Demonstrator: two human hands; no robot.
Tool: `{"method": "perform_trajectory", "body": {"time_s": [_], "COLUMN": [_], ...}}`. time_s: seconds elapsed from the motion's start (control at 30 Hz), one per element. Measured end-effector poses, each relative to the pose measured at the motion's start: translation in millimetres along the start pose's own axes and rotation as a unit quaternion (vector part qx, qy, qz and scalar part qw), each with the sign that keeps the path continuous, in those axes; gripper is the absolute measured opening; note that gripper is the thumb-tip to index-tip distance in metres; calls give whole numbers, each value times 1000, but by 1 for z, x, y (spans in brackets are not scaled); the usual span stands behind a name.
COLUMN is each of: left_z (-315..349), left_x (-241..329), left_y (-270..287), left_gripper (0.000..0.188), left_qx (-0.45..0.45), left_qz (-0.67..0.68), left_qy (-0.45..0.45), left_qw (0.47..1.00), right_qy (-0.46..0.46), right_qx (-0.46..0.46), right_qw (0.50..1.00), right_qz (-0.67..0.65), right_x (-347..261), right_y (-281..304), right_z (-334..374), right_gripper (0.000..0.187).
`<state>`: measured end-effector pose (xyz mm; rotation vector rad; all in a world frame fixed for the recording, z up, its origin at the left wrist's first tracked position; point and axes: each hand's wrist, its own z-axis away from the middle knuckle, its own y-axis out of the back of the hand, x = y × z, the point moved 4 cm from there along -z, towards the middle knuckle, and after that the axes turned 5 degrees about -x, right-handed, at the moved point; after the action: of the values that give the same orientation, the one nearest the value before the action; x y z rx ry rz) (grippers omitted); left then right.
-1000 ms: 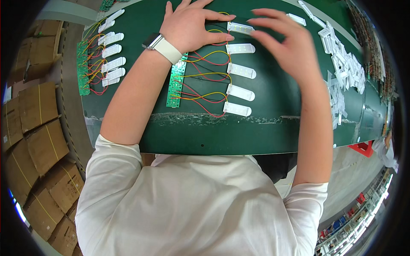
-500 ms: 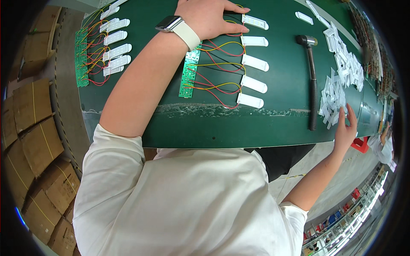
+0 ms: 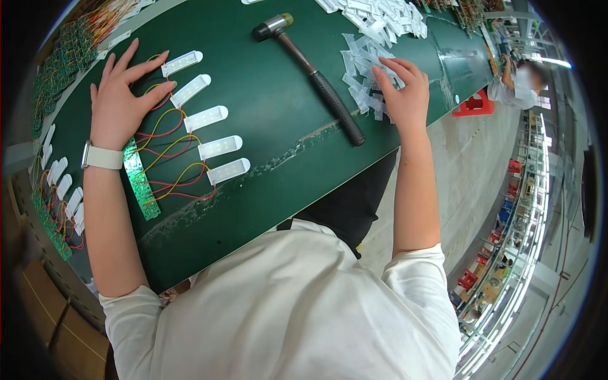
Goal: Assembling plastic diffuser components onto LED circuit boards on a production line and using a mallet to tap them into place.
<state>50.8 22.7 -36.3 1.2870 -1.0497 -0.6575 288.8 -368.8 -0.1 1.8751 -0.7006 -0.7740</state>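
Factory floor (image 3: 465,183) curves away beyond a green table (image 3: 278,180) in the head camera's view, with a red stool (image 3: 476,104) and a co-worker (image 3: 522,92) in white near the table's far right end. At the table, a worker's two hands are well apart. The left hand (image 3: 120,101), fingers spread and thumb out, rests by the wired ends of the upper two of five white LED modules (image 3: 220,147), fanned out beside a green circuit board (image 3: 140,179). The right hand (image 3: 408,92) reaches over a heap of translucent strips (image 3: 358,69), fingertips close together; whether they grip one cannot be told.

Wiring looks done on this set: red and yellow wires (image 3: 201,199) run from board to modules, and lights show on all five. Whether any module carries a strip is too small to tell. Plenty appears left, with the strips loose and white plastic pieces (image 3: 380,22) piled behind them. A black-gripped mallet (image 3: 327,94) lies mid-table, untouched. At far left sits another wired set (image 3: 64,187), its state unclear; more circuit boards (image 3: 60,82) are stacked above it.
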Motion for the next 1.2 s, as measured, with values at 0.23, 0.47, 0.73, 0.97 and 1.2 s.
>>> {"method": "perform_trajectory", "body": {"time_s": [0.23,0.47,0.73,0.97,1.2], "left_z": [0,-1,3,-3,0], "left_x": [2,14,14,13,18], "left_y": [10,12,16,15,15], "left_gripper": [54,55,57,57,56], "left_qx": [-10,-48,-54,-48,-45], "left_qz": [10,44,34,34,29], "left_qy": [6,21,44,34,35], "left_qw": [1000,998,997,998,998], "right_qy": [-131,-114,-79,-3,67], "right_qx": [-99,-174,-21,42,-12], "right_qw": [984,978,994,998,994], "right_qz": [-75,-4,-79,-37,-88], "right_x": [-32,-41,-40,-46,-49], "right_y": [-4,-32,-44,-31,-31], "right_z": [-47,-62,-44,-42,-45], "right_gripper": [39,33,18,13,9]}}
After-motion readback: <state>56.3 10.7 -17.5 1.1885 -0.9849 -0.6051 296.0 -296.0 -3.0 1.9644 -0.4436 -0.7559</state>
